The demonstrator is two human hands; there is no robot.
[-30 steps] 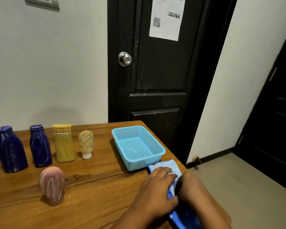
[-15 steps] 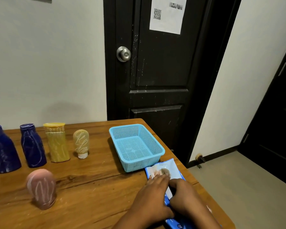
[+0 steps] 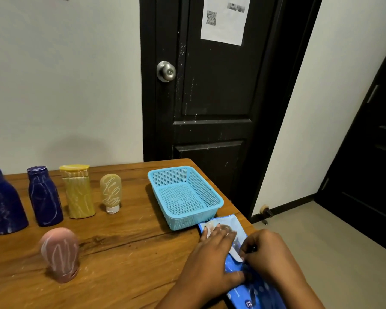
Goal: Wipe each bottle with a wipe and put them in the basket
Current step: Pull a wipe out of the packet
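While left hand (image 3: 210, 260) presses flat on blue pack (image 3: 252, 293), right hand (image 3: 271, 255) pinches its white flap (image 3: 235, 255); pack lies at table (image 3: 120, 253) edge just beside basket (image 3: 218, 202), streaked bottles (image 3: 45, 197) well apart

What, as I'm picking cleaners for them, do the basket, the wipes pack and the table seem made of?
Basket: moulded plastic, probably; light blue, matt, walls and floor pierced in a fine grid.
Wipes pack: thin plastic film, likely; printed blue, creased, with a slight gloss.
Table: wood or wood veneer, can't tell which; brown grain and a knot show under a low sheen.
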